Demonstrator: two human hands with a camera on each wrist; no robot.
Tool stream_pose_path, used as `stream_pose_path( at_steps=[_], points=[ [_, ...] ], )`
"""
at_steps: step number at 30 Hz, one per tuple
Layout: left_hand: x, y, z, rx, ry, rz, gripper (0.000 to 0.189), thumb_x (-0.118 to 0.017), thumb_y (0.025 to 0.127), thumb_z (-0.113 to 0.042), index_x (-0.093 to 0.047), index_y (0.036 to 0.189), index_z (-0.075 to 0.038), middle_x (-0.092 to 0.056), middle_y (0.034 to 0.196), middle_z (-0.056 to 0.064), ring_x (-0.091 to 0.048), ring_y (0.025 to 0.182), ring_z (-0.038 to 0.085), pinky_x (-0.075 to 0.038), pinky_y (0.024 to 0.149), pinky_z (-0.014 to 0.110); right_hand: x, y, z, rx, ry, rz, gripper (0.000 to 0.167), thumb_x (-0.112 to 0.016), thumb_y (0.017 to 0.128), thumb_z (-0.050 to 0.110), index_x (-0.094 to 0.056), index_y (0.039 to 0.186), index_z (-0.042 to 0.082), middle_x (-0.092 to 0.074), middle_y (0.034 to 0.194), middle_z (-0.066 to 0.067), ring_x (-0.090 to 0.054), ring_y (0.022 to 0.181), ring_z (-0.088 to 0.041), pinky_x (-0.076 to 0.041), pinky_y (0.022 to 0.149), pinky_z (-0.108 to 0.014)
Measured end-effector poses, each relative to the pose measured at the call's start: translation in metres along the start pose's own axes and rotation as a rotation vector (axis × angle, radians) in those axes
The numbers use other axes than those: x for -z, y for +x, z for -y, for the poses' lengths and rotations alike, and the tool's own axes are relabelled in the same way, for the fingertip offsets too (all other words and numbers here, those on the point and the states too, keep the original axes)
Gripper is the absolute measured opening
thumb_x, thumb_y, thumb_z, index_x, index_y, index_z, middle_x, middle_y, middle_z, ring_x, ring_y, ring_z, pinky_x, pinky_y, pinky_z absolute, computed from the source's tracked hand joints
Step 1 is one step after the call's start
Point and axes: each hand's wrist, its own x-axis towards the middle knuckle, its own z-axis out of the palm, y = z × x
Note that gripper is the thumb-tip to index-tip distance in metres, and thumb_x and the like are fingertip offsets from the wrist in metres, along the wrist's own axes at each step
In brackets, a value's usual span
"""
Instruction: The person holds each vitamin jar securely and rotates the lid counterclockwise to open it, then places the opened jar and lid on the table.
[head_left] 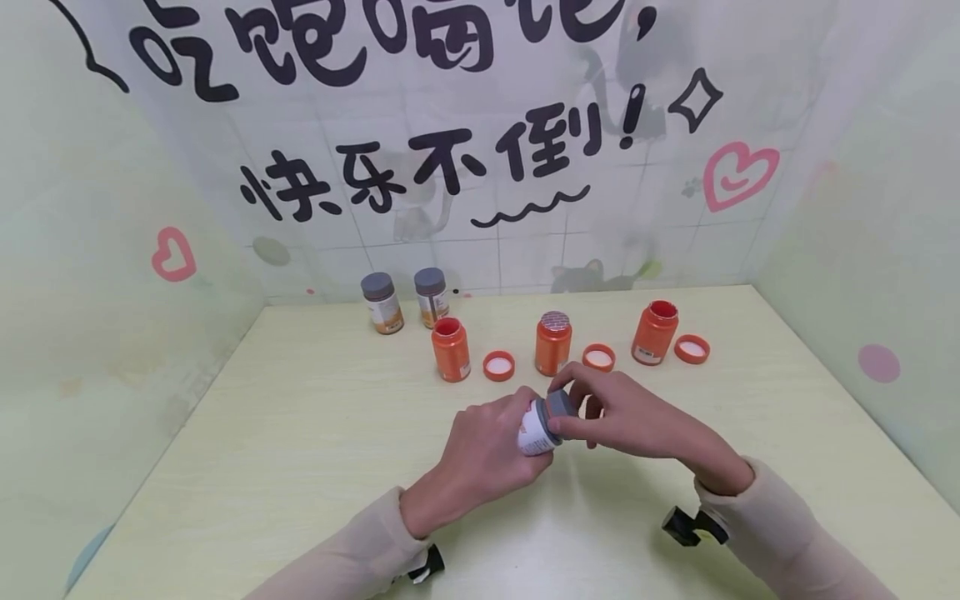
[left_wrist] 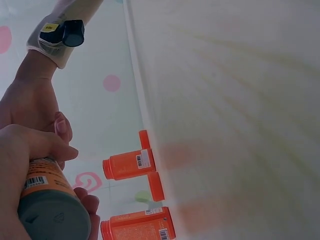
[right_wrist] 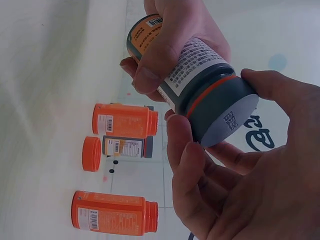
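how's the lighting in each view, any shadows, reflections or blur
Head view: brightest, soft shadow below the right hand on the pale yellow tabletop; left wrist view: dimmer, blurry orange reflections on the tabletop beside the cylindrical orange plastic bottles; right wrist view: also dim, fairly sharp print on the held dark grey cylindrical bottle.

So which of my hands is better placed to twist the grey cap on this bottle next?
Probably your right hand: it grips the grey cap by its sides. Your left hand is wrapped around the bottle, so it seems better suited to holding steady.
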Motion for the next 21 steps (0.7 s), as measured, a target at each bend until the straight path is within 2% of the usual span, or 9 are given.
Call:
stream_pose_path(
  at_steps=[4,9,13,17,21],
  points=[
    [-0.0005,0.0001,-0.0003,0.003,-0.016,-0.021,0.046,-0.082,0.073,-0.037,-0.057,0.107,-0.017,-0.061,0.075,-0.009,-0.049,0.056,0.004,-0.037,0.048,0.016,0.0035,-0.0028,0.0012,0.027,-0.063,-0.018,0.040,-0.073,0.088,0.040,-0.054,0.121,0.028,-0.067,0.095,0.007,-0.065,0.076,-0.013,-0.055,0.064,-0.029],
    [0.0002,0.0003,-0.0014,0.006,-0.046,-0.047,0.046,-0.083,0.071,-0.036,-0.058,0.105,-0.017,-0.061,0.073,-0.009,-0.049,0.056,0.004,-0.037,0.047,0.016,0.0052,-0.0052,0.0032,0.049,-0.085,-0.029,0.042,-0.073,0.087,0.043,-0.053,0.122,0.029,-0.067,0.098,0.008,-0.065,0.077,-0.012,-0.055,0.066,-0.029],
    [0.0005,0.0003,-0.0015,0.004,-0.054,-0.054,0.046,-0.083,0.071,-0.035,-0.058,0.105,-0.017,-0.062,0.074,-0.008,-0.050,0.056,0.004,-0.038,0.048,0.016,0.0035,-0.0052,0.0042,0.023,-0.050,-0.025,0.038,-0.067,0.091,0.046,-0.054,0.121,0.027,-0.068,0.097,0.006,-0.066,0.074,-0.013,-0.056,0.064,-0.031],
    [0.0001,0.0000,-0.0016,0.000,-0.059,-0.045,0.046,-0.082,0.072,-0.035,-0.058,0.106,-0.017,-0.064,0.077,-0.008,-0.051,0.058,0.005,-0.039,0.049,0.016,0.0001,-0.0035,0.0046,-0.040,0.009,-0.020,0.032,-0.059,0.096,0.049,-0.056,0.118,0.025,-0.069,0.085,0.002,-0.065,0.063,-0.016,-0.054,0.058,-0.034],
    [-0.0001,-0.0003,-0.0017,0.004,-0.044,-0.041,0.046,-0.082,0.072,-0.036,-0.058,0.106,-0.017,-0.064,0.077,-0.008,-0.051,0.057,0.005,-0.038,0.049,0.016,-0.0013,-0.0025,0.0048,-0.042,0.021,-0.025,0.031,-0.062,0.095,0.047,-0.057,0.116,0.024,-0.067,0.082,0.001,-0.064,0.063,-0.018,-0.054,0.058,-0.034]
  ],
)
